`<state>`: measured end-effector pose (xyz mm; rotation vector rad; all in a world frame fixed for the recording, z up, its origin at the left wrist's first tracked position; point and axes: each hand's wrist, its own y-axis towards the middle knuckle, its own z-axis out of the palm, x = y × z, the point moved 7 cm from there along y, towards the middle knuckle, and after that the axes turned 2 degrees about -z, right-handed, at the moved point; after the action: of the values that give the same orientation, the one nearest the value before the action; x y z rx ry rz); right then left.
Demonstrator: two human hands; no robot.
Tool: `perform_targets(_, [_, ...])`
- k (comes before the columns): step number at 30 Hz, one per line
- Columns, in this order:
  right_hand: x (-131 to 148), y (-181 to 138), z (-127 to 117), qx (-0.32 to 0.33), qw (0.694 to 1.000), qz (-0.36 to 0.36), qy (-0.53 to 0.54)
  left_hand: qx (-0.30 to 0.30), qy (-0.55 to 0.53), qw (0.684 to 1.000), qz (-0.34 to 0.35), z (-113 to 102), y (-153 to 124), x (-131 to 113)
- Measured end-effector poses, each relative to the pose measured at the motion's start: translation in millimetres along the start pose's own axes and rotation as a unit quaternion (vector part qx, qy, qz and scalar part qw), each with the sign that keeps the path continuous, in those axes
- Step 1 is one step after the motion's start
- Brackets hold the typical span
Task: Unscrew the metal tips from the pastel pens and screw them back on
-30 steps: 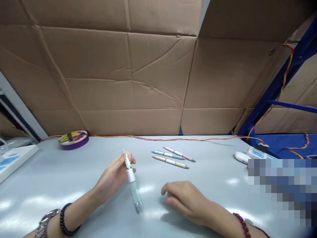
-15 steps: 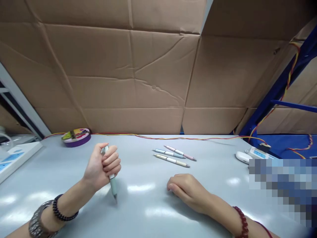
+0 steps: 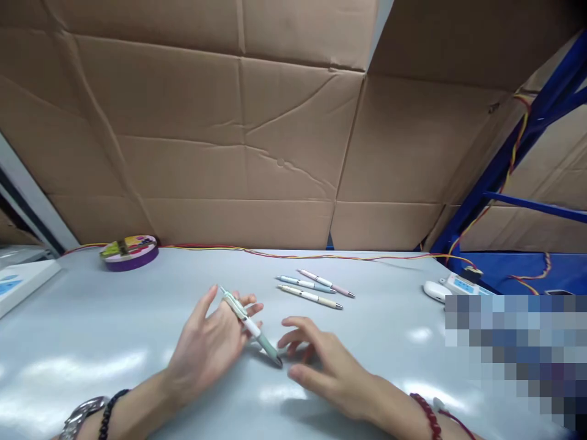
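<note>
My left hand [image 3: 211, 342] is turned palm up, fingers spread, with a pale green and white pen [image 3: 251, 327] lying loosely across its fingers. The pen slants down to the right, its dark tip close to the table and near the fingertips of my right hand [image 3: 321, 363]. That hand is open, palm down, its fingers apart and curved, a small gap from the pen. Beyond both hands, a cream pen [image 3: 310, 297], a light blue pen [image 3: 306, 284] and a pink pen [image 3: 326, 283] lie together on the table.
A purple-edged round box [image 3: 129, 253] sits at the back left of the grey table [image 3: 220, 421]. Red and yellow wires [image 3: 275, 254] run along the back edge before a cardboard wall [image 3: 192, 171]. Power strips flank the table; a white mouse-like object [image 3: 435, 291] lies right.
My left hand has opened from a fist around the upright green pen, which now lies slanted across it. My right hand has opened from a loose curl. The view has shifted slightly right.
</note>
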<state>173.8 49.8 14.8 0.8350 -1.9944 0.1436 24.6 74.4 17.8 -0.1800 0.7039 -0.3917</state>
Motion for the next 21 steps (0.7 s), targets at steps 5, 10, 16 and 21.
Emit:
perform_targets(5, [7, 4, 31, 0.019, 0.992, -0.047, -0.115, 0.031, 0.076, 0.996, -0.037, -5, -4, 33])
perform_targets(10, [-1, 6, -4, -0.065, 0.971, -0.086, -0.213, 0.075, 0.398, 0.896, 0.183, -13, 3, 13])
perform_targets(16, [-20, 10, -38, -0.106, 0.936, -0.039, -0.334, 0.033, 0.621, 0.732, 0.279, -12, -12, 10])
perform_targets(21, [-36, 14, -49, -0.126, 0.901, 0.028, -0.415, 0.153, 0.774, 0.578, 0.210, 1, -19, 40])
